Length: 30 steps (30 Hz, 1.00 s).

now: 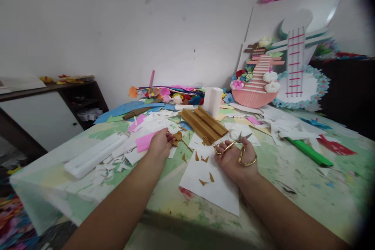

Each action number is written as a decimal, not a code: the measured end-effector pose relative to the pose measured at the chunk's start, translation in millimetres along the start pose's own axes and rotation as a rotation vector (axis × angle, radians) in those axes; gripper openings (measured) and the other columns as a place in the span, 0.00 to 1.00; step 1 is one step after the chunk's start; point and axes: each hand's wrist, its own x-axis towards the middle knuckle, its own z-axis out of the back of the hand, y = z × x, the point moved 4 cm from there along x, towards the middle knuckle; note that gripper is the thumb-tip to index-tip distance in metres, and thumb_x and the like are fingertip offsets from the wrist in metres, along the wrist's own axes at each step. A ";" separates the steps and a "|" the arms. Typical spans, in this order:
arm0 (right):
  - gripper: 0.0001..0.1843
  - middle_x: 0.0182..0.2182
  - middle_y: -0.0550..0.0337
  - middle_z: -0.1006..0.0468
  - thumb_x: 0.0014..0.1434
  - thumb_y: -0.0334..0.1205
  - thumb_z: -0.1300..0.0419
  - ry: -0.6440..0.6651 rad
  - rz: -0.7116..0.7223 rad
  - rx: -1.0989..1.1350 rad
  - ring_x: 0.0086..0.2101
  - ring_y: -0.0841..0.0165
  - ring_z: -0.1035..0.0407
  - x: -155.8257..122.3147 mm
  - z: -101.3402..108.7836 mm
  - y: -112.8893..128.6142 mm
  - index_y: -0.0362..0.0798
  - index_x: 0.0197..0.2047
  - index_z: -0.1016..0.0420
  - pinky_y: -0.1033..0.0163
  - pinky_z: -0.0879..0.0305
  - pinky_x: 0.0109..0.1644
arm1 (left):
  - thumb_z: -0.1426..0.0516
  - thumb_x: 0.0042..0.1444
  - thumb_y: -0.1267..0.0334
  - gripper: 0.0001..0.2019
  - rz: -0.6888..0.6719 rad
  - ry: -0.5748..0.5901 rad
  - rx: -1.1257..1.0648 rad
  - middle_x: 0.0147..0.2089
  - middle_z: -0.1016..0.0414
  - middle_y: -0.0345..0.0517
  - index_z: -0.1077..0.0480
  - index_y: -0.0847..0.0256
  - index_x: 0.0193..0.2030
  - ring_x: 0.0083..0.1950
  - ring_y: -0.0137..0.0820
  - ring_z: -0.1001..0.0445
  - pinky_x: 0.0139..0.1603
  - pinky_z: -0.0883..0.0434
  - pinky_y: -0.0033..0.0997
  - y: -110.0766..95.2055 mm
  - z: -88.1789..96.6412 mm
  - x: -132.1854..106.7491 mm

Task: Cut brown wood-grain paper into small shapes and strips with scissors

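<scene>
My left hand (160,143) is closed, its fingertips pinching a small piece of brown crepe paper (177,136). My right hand (240,163) is turned palm up and holds a pair of gold-handled scissors (229,147). The blades point away to the upper right. Between the hands lies a sheet of white paper (215,187) with several small pointed brown scraps (211,177) on it. Just beyond that sheet rests a folded strip of brown crepe paper (202,124). A thin stick (187,145) lies beside my left fingertips.
White paper scraps (159,120), pink paper (144,142) and a long white box-like object (95,154) lie on the left. A white roll (213,101) stands at the back. On the right are a green roll (309,151), red paper (336,144) and guitar-shaped paper crafts (256,95).
</scene>
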 end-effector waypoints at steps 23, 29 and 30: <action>0.16 0.19 0.62 0.35 0.48 0.53 0.56 -0.209 0.064 0.149 0.21 0.70 0.37 5.1 8.1 10.8 0.48 0.27 0.44 0.64 0.42 0.22 | 0.46 0.42 0.59 0.12 -0.159 0.651 0.225 0.39 0.30 0.52 0.31 0.60 0.34 0.44 0.37 0.32 0.43 0.34 0.39 -10.1 -27.5 -38.7; 0.14 0.18 0.65 0.33 0.49 0.52 0.56 -0.265 0.146 0.069 0.20 0.71 0.37 10.0 14.2 23.0 0.50 0.28 0.45 0.63 0.41 0.23 | 0.44 0.39 0.70 0.06 -0.889 0.733 1.088 0.35 0.28 0.47 0.28 0.55 0.25 0.41 0.36 0.34 0.50 0.43 0.38 -7.5 -57.6 -18.4; 0.14 0.19 0.65 0.33 0.49 0.52 0.56 -0.268 0.146 0.069 0.20 0.70 0.36 11.0 15.2 23.9 0.50 0.28 0.45 0.63 0.40 0.23 | 0.44 0.37 0.70 0.06 -0.898 0.763 1.113 0.33 0.28 0.46 0.28 0.55 0.23 0.41 0.37 0.34 0.50 0.43 0.38 -6.0 -64.7 -15.2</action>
